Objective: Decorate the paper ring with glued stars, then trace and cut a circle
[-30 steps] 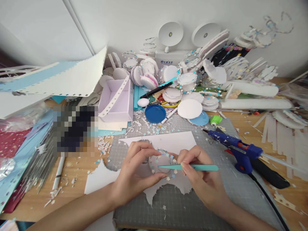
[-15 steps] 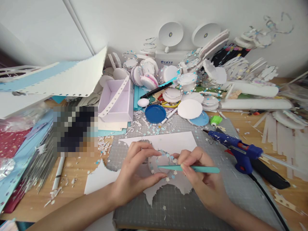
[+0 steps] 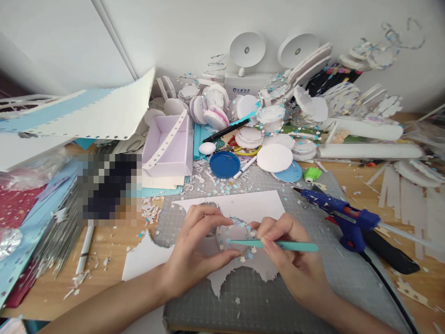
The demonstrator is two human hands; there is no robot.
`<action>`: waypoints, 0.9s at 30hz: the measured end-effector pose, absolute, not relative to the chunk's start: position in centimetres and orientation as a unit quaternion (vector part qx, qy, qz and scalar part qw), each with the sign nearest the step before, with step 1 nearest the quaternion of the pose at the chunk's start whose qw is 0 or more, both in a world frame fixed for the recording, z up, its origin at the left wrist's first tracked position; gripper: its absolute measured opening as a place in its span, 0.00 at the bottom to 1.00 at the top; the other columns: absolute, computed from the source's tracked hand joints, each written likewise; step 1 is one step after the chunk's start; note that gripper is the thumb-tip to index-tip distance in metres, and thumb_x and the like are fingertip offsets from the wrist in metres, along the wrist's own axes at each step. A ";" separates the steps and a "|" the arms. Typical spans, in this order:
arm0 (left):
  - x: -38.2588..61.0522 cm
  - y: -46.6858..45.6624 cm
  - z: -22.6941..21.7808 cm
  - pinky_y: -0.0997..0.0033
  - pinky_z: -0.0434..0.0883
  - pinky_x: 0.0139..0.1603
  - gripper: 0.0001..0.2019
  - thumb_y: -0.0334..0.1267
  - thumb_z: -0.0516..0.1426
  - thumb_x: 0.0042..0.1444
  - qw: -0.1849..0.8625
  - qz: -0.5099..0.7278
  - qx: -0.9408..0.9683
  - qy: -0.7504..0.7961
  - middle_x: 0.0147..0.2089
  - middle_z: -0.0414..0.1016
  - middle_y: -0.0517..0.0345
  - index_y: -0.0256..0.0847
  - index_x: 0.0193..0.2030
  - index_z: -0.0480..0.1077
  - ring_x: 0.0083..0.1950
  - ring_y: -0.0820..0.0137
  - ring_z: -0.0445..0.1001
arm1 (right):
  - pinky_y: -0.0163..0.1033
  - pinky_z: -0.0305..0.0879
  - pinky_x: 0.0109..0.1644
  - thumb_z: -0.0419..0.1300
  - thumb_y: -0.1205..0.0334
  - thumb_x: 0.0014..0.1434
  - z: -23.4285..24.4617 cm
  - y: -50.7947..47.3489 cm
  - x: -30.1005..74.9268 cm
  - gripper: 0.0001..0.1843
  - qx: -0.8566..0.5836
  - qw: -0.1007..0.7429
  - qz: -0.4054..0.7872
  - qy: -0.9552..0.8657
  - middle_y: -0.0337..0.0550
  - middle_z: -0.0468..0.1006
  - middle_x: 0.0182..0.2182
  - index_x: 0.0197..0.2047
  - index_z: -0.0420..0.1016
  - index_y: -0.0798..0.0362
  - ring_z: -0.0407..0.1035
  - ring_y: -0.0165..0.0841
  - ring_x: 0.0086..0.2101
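My left hand (image 3: 200, 241) curls around the left side of a small ring (image 3: 243, 224) dotted with white and pale blue paper flowers, its thumb and fingers gripping the edge. Between thumb and fingers of my right hand (image 3: 287, 250) is a pair of turquoise tweezers (image 3: 295, 245). The tips point left and reach the ring's inside, near a small blue flower by my left hand. Whether the tips pinch anything is too small to tell. Torn-edged white paper (image 3: 243, 200) lies beneath both hands on the grey cutting mat (image 3: 194, 311).
A blue glue gun (image 3: 342, 213) rests at right, its cord running down the mat. Behind are a blue lid (image 3: 225, 165), a white disc (image 3: 274, 157), a lilac box (image 3: 167, 139) and piled white rounds. Wire stems (image 3: 64, 227) lie at left. Paper scraps are scattered about.
Almost nothing differs. The ring and the tweezers have shifted very slightly to the right; both hands keep their grip.
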State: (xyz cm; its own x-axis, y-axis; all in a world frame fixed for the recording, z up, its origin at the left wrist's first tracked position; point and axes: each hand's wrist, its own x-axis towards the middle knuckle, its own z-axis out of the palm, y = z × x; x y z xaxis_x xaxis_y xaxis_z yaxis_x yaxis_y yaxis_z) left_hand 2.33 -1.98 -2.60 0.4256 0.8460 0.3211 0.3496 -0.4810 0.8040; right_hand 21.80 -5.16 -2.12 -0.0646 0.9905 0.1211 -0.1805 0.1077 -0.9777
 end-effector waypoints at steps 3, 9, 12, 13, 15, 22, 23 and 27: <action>2.3 -2.0 -2.5 0.63 0.67 0.49 0.19 0.40 0.65 0.51 0.334 0.375 0.776 0.382 0.47 0.67 0.52 0.44 0.49 0.67 0.49 0.63 0.67 | 0.46 0.61 0.56 0.55 0.68 0.63 -2.1 -5.2 21.8 0.06 -0.406 0.552 0.530 -0.500 0.33 0.66 0.26 0.35 0.68 0.46 0.64 0.27 0.30; 2.3 -2.1 -2.5 0.64 0.67 0.49 0.19 0.40 0.65 0.51 0.332 0.377 0.776 0.380 0.46 0.67 0.52 0.45 0.49 0.68 0.49 0.62 0.67 | 0.45 0.61 0.57 0.55 0.67 0.63 -2.0 -5.1 21.8 0.06 -0.408 0.555 0.534 -0.490 0.33 0.65 0.26 0.35 0.68 0.47 0.64 0.27 0.30; 2.3 -2.0 -2.5 0.64 0.67 0.49 0.20 0.40 0.66 0.51 0.336 0.375 0.776 0.379 0.46 0.66 0.52 0.44 0.49 0.68 0.49 0.62 0.66 | 0.45 0.61 0.57 0.55 0.67 0.63 -2.1 -5.2 21.9 0.06 -0.405 0.555 0.540 -0.487 0.33 0.66 0.26 0.35 0.67 0.47 0.64 0.27 0.30; 2.3 -2.0 -2.6 0.64 0.67 0.49 0.19 0.40 0.66 0.51 0.336 0.375 0.776 0.379 0.46 0.66 0.53 0.44 0.49 0.68 0.49 0.63 0.66 | 0.44 0.61 0.57 0.55 0.68 0.63 -2.1 -5.2 21.9 0.06 -0.403 0.555 0.540 -0.487 0.33 0.66 0.26 0.35 0.67 0.47 0.64 0.26 0.29; 2.3 -2.0 -2.6 0.64 0.66 0.49 0.20 0.40 0.66 0.50 0.336 0.375 0.776 0.380 0.47 0.66 0.53 0.44 0.49 0.68 0.49 0.63 0.66 | 0.43 0.62 0.56 0.54 0.68 0.64 -2.1 -5.1 21.9 0.06 -0.399 0.557 0.536 -0.493 0.33 0.66 0.26 0.35 0.67 0.47 0.64 0.26 0.29; 2.4 -1.9 -2.6 0.65 0.66 0.49 0.20 0.39 0.66 0.50 0.337 0.379 0.777 0.374 0.46 0.67 0.53 0.43 0.49 0.68 0.49 0.64 0.66 | 0.40 0.62 0.57 0.53 0.68 0.64 -2.2 -5.1 21.7 0.06 -0.392 0.557 0.523 -0.512 0.31 0.64 0.27 0.36 0.65 0.47 0.63 0.24 0.30; 2.4 -1.9 -2.6 0.65 0.66 0.49 0.20 0.39 0.66 0.50 0.337 0.379 0.777 0.374 0.46 0.67 0.53 0.43 0.49 0.68 0.48 0.64 0.66 | 0.40 0.62 0.57 0.53 0.68 0.64 -2.2 -5.1 21.7 0.07 -0.392 0.557 0.523 -0.512 0.31 0.64 0.27 0.36 0.65 0.47 0.63 0.24 0.30; 2.4 -2.0 -2.6 0.64 0.66 0.49 0.20 0.40 0.66 0.50 0.336 0.378 0.777 0.374 0.46 0.67 0.53 0.44 0.49 0.68 0.49 0.63 0.66 | 0.40 0.63 0.57 0.53 0.68 0.64 -2.2 -5.2 21.8 0.06 -0.394 0.557 0.522 -0.513 0.31 0.64 0.27 0.35 0.65 0.47 0.64 0.24 0.31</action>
State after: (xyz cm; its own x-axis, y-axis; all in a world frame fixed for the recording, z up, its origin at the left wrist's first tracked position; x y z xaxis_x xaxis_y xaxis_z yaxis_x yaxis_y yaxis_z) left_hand 2.37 -2.01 -2.59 0.4338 0.8358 0.3365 0.3268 -0.4940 0.8057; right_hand 21.75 -5.16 -2.23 -0.0696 0.9847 0.1600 -0.1772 0.1457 -0.9733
